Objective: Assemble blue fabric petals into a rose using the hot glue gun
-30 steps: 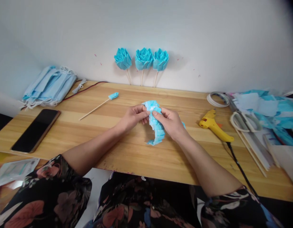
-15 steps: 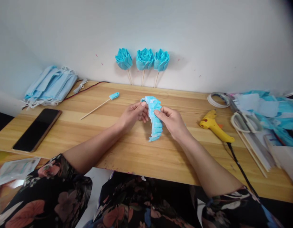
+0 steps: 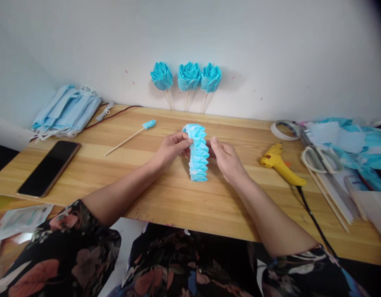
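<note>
A light-blue strip with zigzag pleats (image 3: 198, 159) hangs in front of me above the table, its upper end curled over. My left hand (image 3: 173, 148) pinches its left edge near the top, thumb in front and the other fingers partly hidden behind. At the strip's right edge is my right hand (image 3: 226, 159), its thumb raised clear while the fingertips reach behind the pleats, out of sight. To the left lies a thin wooden stick (image 3: 124, 141) with a small blue roll (image 3: 149, 124) on its tip.
Three blue flowers on sticks (image 3: 189, 77) lean against the wall. Masks (image 3: 67, 111) and a phone (image 3: 49, 168) lie left. Towards the right are a yellow glue gun (image 3: 281, 165), tape roll (image 3: 285, 130), scissors (image 3: 322, 160), wooden sticks (image 3: 329, 200) and blue scraps (image 3: 374, 142).
The strip has turned and straightened, so its zigzag pleats now face me. My right thumb has lifted off its front, while my left hand still grips near the top.
</note>
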Tool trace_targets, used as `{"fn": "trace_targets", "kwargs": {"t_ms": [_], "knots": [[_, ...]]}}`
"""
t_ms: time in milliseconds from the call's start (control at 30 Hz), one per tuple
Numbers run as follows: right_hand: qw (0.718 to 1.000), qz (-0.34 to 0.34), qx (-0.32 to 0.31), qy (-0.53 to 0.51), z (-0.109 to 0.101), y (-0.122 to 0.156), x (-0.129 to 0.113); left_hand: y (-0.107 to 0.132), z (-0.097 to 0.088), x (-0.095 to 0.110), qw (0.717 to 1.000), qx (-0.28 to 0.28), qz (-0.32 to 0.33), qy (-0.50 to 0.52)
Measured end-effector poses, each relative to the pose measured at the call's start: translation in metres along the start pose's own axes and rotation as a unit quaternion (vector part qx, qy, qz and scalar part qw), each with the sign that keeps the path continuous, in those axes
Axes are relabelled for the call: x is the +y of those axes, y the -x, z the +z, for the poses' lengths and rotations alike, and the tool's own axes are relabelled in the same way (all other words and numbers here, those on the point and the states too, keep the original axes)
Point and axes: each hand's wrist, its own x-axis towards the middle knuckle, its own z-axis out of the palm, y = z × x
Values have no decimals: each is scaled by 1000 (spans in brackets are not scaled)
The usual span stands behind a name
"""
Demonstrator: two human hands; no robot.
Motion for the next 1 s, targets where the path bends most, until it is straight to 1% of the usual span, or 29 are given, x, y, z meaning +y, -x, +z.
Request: {"fn": "trace_targets", "kwargs": {"t_ms": [67, 133, 300, 400, 533, 633, 733, 833, 900, 1000], "knots": [[1000, 15, -23, -8, 0, 0, -1, -1, -1, 0, 1000, 13, 5, 1], [999, 18, -28, -1, 0, 0, -1, -1, -1, 0, 1000, 16, 4, 5], [999, -4, 11, 36, -2, -2, 3, 0, 4, -2, 998, -26, -31, 40], [998, -15, 16, 64, -4, -2, 2, 1, 5, -3, 998, -36, -45, 12], [993, -27, 20, 114, -3, -1, 2, 1, 4, -4, 998, -38, -35, -27], [997, -21, 22, 70, -2, -2, 4, 0, 2, -5, 999, -31, -24, -18], [999, -1, 35, 7, -1, -2, 2, -2, 0, -6, 1000, -8, -17, 5], [999, 17, 12, -27, 0, -2, -3, -3, -2, -5, 1000, 8, -16, 18], [999, 26, -8, -24, 1, -1, -6, -3, -2, -3, 1000, 11, -13, 23], [1000, 22, 3, 14, 1, 0, -5, -3, 0, -1, 999, -6, -11, 36]]}}
